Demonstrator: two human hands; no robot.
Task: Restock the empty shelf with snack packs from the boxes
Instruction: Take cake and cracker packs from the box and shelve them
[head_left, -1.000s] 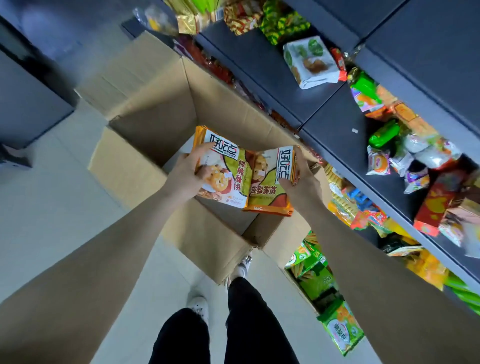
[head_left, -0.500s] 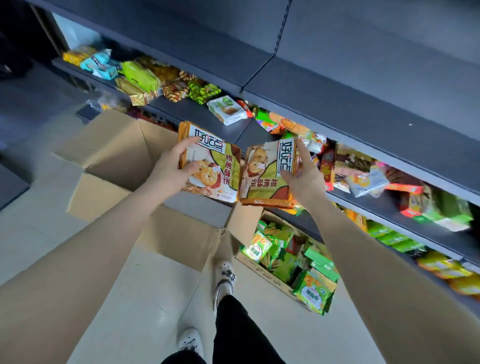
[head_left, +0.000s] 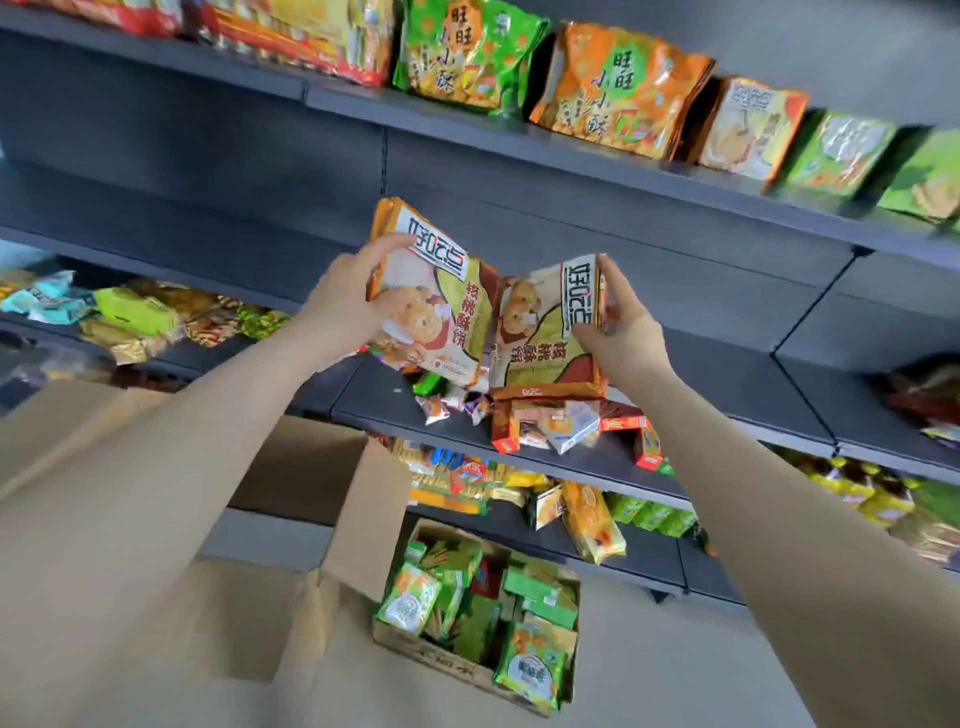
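Observation:
My left hand (head_left: 348, 306) grips one orange-and-white biscuit pack (head_left: 441, 306) by its left edge. My right hand (head_left: 623, 327) grips a second pack of the same kind (head_left: 545, 338) by its right edge. Both packs are held up side by side in front of the dark grey shelving, level with a bare shelf board (head_left: 701, 260). The large open cardboard box (head_left: 311, 467) lies below my left arm. A smaller box (head_left: 467, 670) full of green snack packs stands on the floor under my hands.
The top shelf (head_left: 571, 150) carries green and orange snack bags. The shelf below my hands (head_left: 597, 462) holds loose small packs and red boxes. Lower shelves hold mixed yellow and green packs. More packs lie on the left shelf (head_left: 135, 317).
Both hands have lifted the two biscuit packs out of the large box and up to the height of the upper shelves. The view has tilted upward with them.

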